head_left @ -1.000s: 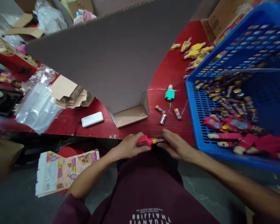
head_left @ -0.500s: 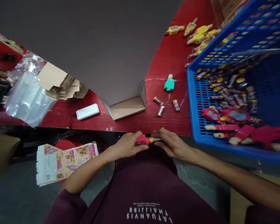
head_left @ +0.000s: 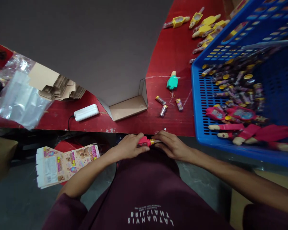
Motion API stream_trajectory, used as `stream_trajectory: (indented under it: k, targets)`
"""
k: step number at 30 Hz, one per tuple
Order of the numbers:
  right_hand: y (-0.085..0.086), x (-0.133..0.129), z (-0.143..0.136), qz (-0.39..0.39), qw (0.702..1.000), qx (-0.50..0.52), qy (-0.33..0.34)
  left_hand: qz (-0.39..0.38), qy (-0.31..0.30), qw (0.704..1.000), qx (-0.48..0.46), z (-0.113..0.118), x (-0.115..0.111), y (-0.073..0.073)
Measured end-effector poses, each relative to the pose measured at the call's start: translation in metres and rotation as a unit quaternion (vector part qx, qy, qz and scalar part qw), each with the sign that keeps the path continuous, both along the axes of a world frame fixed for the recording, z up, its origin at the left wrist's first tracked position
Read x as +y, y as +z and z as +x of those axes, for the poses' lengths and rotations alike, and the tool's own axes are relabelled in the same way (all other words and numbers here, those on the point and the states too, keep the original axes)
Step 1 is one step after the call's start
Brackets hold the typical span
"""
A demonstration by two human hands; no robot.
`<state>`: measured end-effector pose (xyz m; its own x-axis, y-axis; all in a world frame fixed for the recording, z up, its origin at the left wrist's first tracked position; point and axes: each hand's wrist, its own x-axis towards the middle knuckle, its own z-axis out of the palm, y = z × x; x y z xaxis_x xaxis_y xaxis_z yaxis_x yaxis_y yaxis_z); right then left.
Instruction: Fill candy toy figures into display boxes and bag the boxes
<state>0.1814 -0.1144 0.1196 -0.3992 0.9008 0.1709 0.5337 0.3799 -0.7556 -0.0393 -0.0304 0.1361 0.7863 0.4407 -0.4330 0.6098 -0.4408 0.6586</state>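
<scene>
At the table's front edge, close to my body, my left hand (head_left: 127, 147) is closed round a pink plastic toy (head_left: 143, 141). A clear tube with a yellow end (head_left: 154, 141) sits at the toy's right end, pinched by the fingers of my right hand (head_left: 174, 146). Whether the tube is fixed to the toy I cannot tell. Beyond my right hand lie a few short tubes with yellow caps (head_left: 179, 104) and a teal toy (head_left: 172, 82) with a beige tip.
On the right stands a blue basket (head_left: 198, 131) with many tubes and pink toys. Yellow toys (head_left: 180, 21) lie behind. A large grey cardboard box (head_left: 127, 108) fills the middle. Leftward are a white power bank (head_left: 86, 112), cardboard pieces (head_left: 43, 76), plastic bags (head_left: 21, 99) and printed cartons (head_left: 62, 166).
The camera view has shifted slightly, so the table's contents sit a little further left and higher. Both hands keep their hold on the pink toy and the tube.
</scene>
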Motion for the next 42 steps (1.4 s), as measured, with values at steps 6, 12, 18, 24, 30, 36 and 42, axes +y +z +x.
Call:
stream_trajectory:
  k: [6, 12, 18, 24, 30, 36, 42]
  targets:
    - [0.002, 0.003, 0.002, -0.135, 0.99, 0.049, 0.003, -0.003, -0.016, 0.999, 0.027, 0.0, -0.003, -0.003]
    - [0.004, 0.008, 0.003, -0.326, 0.938, 0.112, -0.035, 0.065, -0.054, 0.994, 0.066, 0.005, -0.012, -0.001]
    - [0.008, 0.007, 0.001, -0.519, 0.844, 0.132, 0.0, 0.109, -0.126, 0.982, 0.088, 0.003, -0.017, 0.002]
    - [0.008, 0.007, -0.001, -0.015, 0.996, -0.076, 0.033, -0.065, -0.023, 0.998, 0.01, -0.002, 0.007, 0.011]
    - [0.008, 0.0, -0.001, 0.063, 0.992, -0.081, 0.074, -0.014, -0.068, 0.998, 0.007, -0.004, 0.003, 0.011]
    - [0.013, 0.001, -0.016, -0.344, 0.932, 0.112, -0.031, 0.113, -0.144, 0.982, 0.053, -0.007, -0.008, 0.01]
    - [0.007, 0.009, -0.022, -0.479, 0.868, 0.121, -0.041, 0.154, -0.161, 0.973, 0.065, -0.01, 0.001, 0.005]
